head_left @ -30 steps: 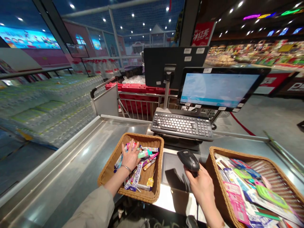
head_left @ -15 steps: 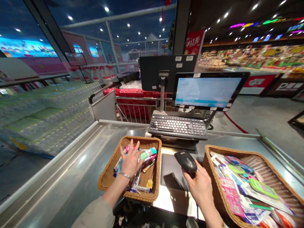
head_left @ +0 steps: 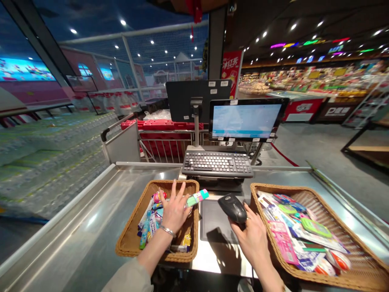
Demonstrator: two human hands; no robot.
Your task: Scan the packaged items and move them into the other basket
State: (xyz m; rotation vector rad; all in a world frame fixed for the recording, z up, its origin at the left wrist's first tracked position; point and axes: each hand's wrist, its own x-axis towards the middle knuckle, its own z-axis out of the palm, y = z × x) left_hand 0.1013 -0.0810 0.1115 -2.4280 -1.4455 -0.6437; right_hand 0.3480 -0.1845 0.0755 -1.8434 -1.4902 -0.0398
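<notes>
My left hand (head_left: 175, 209) is over the left wicker basket (head_left: 131, 241) and pinches a small green-and-pink packet (head_left: 197, 198) between thumb and forefinger; its other fingers are spread upward. The packet sticks out over the basket's right rim. Below the hand lie several small colourful packets (head_left: 149, 223). My right hand (head_left: 251, 237) is wrapped round a black handheld barcode scanner (head_left: 232, 207), held over a dark mat (head_left: 214, 221) between the baskets and pointing left toward the packet.
A right wicker basket (head_left: 340, 269) holds several flat packaged items. Behind stand a keyboard (head_left: 217, 163), a lit touchscreen (head_left: 244, 120) and a back-facing monitor (head_left: 194, 99). A steel counter (head_left: 88, 227) runs left; a metal cart gate (head_left: 121, 142) and red crates (head_left: 164, 125) stand beyond.
My left hand has lifted the green-and-pink packet out of the pile and carried it right, toward the scanner. The scanner hand has held roughly still; the camera has tilted up a little.
</notes>
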